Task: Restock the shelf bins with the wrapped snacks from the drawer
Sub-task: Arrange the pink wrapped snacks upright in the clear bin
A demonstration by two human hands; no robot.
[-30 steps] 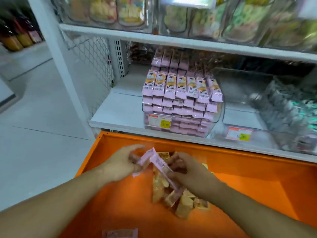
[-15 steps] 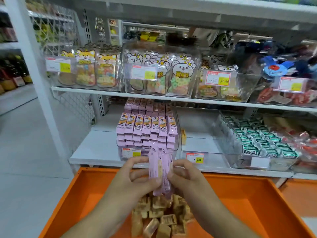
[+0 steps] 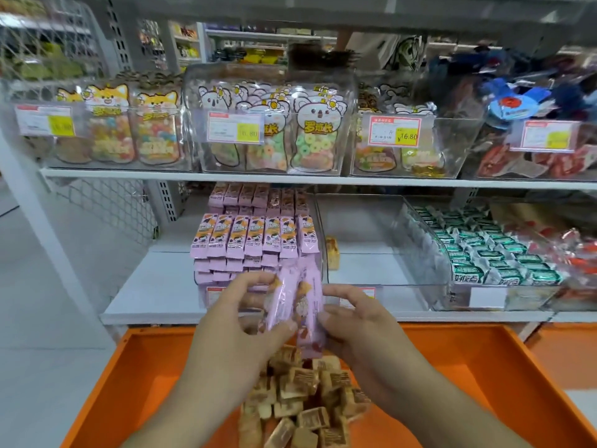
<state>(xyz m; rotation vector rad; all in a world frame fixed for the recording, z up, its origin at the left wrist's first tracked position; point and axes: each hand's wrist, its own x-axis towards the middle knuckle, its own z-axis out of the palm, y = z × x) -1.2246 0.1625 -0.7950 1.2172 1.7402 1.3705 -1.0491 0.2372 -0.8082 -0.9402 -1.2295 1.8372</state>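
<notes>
since half a second back the view has closed in on the shelving and my two hands have come up a little, the pink bars now overlapping the front of the pink bin instead of sitting below it. my left hand [image 3: 240,313] pinches the pink wrapped bars [image 3: 295,305] from the left, thumb under and fingers over the top end. my right hand [image 3: 357,321] presses in from the right, thumb and fingers curled against the same bundle. the bars stand nearly upright between both hands, above the orange drawer [image 3: 504,373]. below them in the drawer lies a heap of tan wrapped snacks [image 3: 303,402]. straight behind the bars is the clear bin of pink packs [image 3: 255,242], stacked in rows to its brim on the lower shelf [image 3: 151,286]. just right of it a clear bin [image 3: 381,240] holds a single tan snack [image 3: 332,252] at its left wall. further right sit green and white packets [image 3: 484,253]. the upper shelf carries bins of gummy bags [image 3: 274,130] with price labels.
</notes>
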